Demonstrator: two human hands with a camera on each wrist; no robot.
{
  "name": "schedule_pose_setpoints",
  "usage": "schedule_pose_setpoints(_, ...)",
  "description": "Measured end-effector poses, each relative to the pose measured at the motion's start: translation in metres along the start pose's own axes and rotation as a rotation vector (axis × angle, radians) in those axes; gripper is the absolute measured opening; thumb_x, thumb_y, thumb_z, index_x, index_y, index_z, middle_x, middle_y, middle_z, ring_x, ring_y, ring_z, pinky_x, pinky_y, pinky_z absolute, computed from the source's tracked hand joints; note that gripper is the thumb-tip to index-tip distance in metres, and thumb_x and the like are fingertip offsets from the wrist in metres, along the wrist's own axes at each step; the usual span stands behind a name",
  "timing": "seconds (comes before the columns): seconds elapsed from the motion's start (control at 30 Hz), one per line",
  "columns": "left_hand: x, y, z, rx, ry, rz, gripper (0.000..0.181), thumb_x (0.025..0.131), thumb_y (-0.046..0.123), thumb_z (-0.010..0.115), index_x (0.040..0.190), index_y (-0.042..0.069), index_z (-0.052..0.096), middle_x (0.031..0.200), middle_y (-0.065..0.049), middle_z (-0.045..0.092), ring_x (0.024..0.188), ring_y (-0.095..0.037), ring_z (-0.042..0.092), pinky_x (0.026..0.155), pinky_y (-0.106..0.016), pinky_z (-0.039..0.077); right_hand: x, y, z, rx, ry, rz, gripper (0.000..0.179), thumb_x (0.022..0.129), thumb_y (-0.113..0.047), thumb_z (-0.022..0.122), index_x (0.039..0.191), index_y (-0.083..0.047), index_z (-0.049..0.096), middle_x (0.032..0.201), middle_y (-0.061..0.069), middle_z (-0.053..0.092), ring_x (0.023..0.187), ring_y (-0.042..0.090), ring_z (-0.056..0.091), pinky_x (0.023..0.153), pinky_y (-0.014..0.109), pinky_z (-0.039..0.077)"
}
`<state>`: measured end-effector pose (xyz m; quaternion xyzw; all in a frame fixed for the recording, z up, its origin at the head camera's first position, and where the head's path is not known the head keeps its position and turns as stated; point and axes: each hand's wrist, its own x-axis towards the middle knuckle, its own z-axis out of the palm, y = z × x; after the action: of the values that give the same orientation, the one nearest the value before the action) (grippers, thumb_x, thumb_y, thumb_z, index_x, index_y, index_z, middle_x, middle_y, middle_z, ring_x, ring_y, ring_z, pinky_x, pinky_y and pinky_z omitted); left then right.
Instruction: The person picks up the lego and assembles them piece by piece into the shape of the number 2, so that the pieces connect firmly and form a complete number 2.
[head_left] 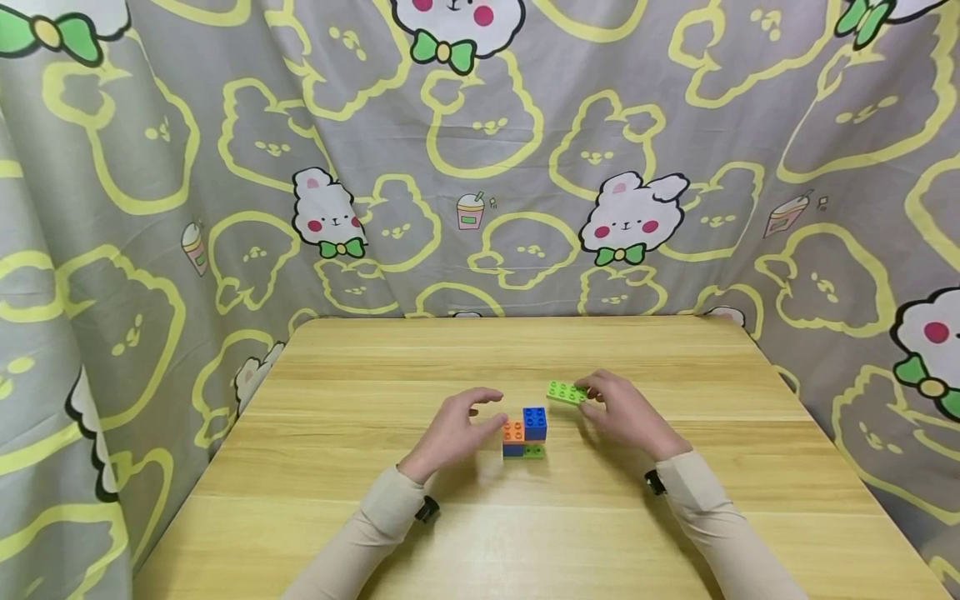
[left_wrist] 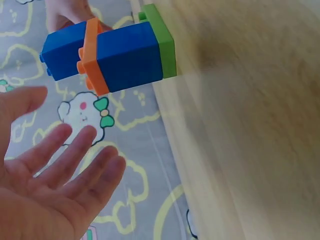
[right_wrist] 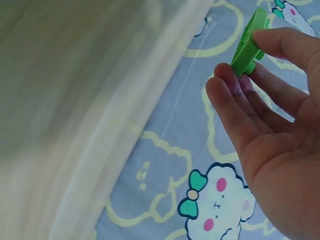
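In the head view a small stack of toy building bricks stands on the wooden table: a light green plate [head_left: 534, 452] at the bottom, a blue brick [left_wrist: 130, 57] on it, an orange plate [head_left: 513, 430] above, and another blue brick [head_left: 535, 422] on top at the right. My left hand [head_left: 456, 432] is beside the stack's left side, its fingers spread and relaxed, holding nothing. My right hand [head_left: 624, 412] pinches a light green building plate [right_wrist: 248, 46] between thumb and fingers, behind and to the right of the stack, studs up.
The wooden table [head_left: 360, 533] reaches back to a grey curtain [head_left: 405, 125] with yellow outlines and white rabbit prints, which also hangs along both sides. Dark wrist-camera bands [head_left: 427, 509] show under both sleeves.
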<state>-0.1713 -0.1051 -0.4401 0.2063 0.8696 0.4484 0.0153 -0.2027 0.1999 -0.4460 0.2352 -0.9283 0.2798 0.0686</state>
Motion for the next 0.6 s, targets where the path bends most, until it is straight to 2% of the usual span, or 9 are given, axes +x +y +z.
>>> schedule_pose_setpoints(0.1, 0.0, 0.002, -0.001, -0.003, 0.053, 0.014, 0.04, 0.099, 0.032, 0.069, 0.133, 0.01, 0.066, 0.135, -0.007, 0.066, 0.13, -0.026, 0.059, 0.106, -0.048, 0.049, -0.001, -0.005, -0.003, -0.002, 0.019, -0.023, 0.033, 0.092, -0.01, 0.074, 0.122, 0.002, 0.069, 0.11, 0.011, 0.068, 0.094, 0.026, 0.067, 0.083, 0.042, 0.057)
schedule_pose_setpoints(0.3, -0.001, 0.009, -0.003, 0.0, 0.13, 0.016, 0.038, 0.096, 0.034, 0.073, 0.128, 0.013, 0.069, 0.133, -0.006, 0.067, 0.127, -0.03, 0.06, 0.106, -0.051, 0.047, 0.0, -0.015, -0.01, -0.017, 0.041, -0.053, 0.03, 0.092, -0.011, 0.075, 0.121, -0.003, 0.07, 0.111, 0.007, 0.068, 0.094, 0.021, 0.066, 0.081, 0.04, 0.057)
schedule_pose_setpoints(0.6, -0.004, 0.017, -0.004, -0.015, 0.169, 0.047, 0.035, 0.093, 0.028, 0.077, 0.124, 0.013, 0.071, 0.13, -0.006, 0.069, 0.126, -0.032, 0.06, 0.107, -0.052, 0.047, -0.005, -0.036, -0.023, -0.022, 0.052, -0.088, 0.029, 0.093, -0.012, 0.075, 0.12, -0.005, 0.07, 0.113, 0.006, 0.068, 0.096, 0.026, 0.068, 0.082, 0.041, 0.059)
